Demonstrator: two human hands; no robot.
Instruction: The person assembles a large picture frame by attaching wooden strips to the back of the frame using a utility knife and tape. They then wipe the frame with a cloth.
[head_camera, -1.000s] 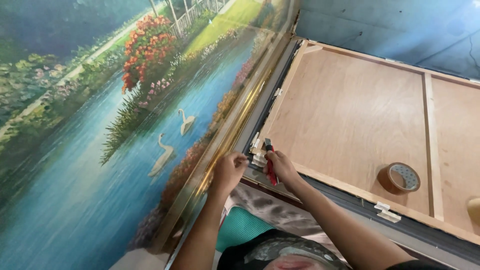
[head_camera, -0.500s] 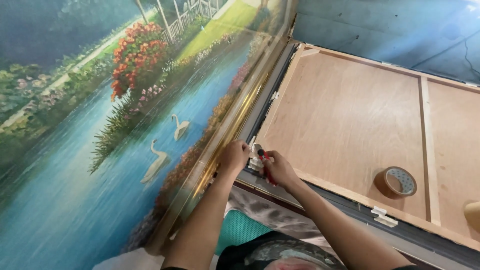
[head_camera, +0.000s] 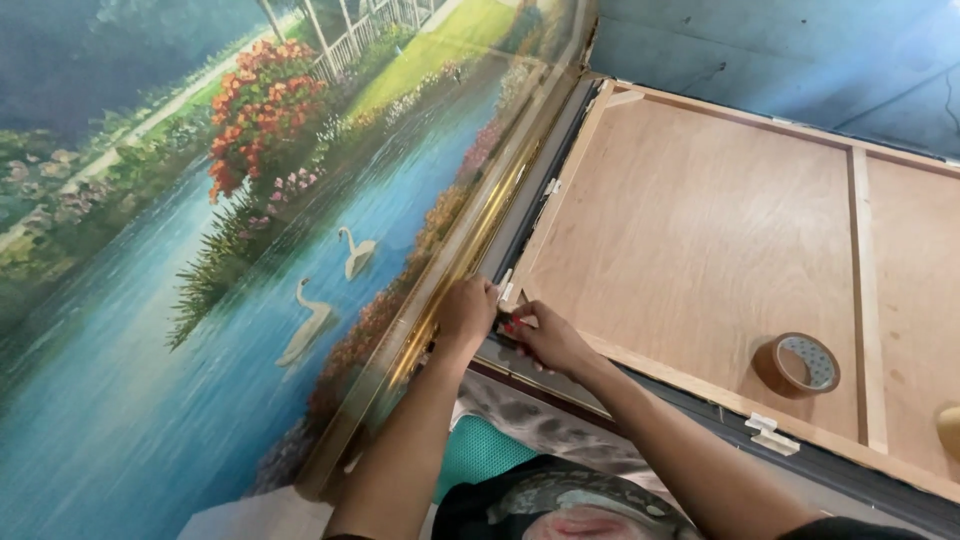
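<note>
My left hand (head_camera: 465, 312) and my right hand (head_camera: 548, 340) meet at the near left corner of a plywood-backed frame (head_camera: 700, 230) that lies face down. The fingers of my left hand are closed on a small white metal clip (head_camera: 505, 291) at that corner. In my right hand I hold a small red-handled tool (head_camera: 512, 326), its tip at the same corner; most of the tool is hidden in my fist. Just left of the hands runs the gold frame (head_camera: 470, 235) of a large landscape painting (head_camera: 250, 300) with two swans on blue water.
A roll of brown tape (head_camera: 800, 364) lies on the plywood to the right. More white clips sit on the frame's edges, one at the near edge (head_camera: 770, 436) and one on the left edge (head_camera: 550, 187). A wooden crossbar (head_camera: 865, 300) divides the back. A teal cushion (head_camera: 480, 455) lies under my arms.
Both hands have closed in on the frame's corner. The red tool, earlier held upright and plainly seen, is now low and mostly hidden in my right hand.
</note>
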